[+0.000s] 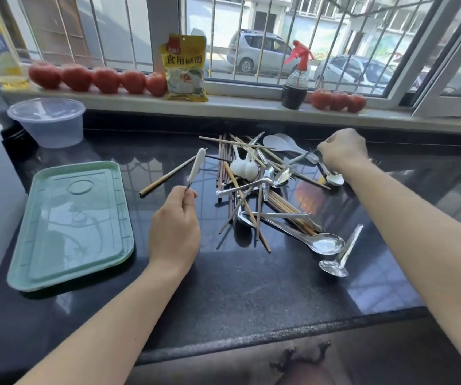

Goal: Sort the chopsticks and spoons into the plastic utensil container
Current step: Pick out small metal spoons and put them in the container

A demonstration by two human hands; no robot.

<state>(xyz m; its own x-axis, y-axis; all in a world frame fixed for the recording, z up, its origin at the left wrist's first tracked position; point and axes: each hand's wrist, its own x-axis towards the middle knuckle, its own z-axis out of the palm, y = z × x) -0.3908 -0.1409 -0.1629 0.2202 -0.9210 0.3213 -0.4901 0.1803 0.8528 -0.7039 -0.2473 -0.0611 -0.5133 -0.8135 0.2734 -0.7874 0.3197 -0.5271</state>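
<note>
Utensils (262, 187) lie heaped on my tabletop (251, 287) right of the green tray (71, 226), where my left hand (175, 229) pinches a white-handled tool (196, 169) clear while my right hand (341, 148) grips a spoon handle (304, 156) to separate it.

A heap of chopsticks and spoons (262, 187) lies mid-countertop (251, 295); the lidded utensil container (73, 223) lies left of it; a lidded tub (47, 122) behind that; tomatoes (98, 77) line the windowsill (237, 105) behind.
</note>
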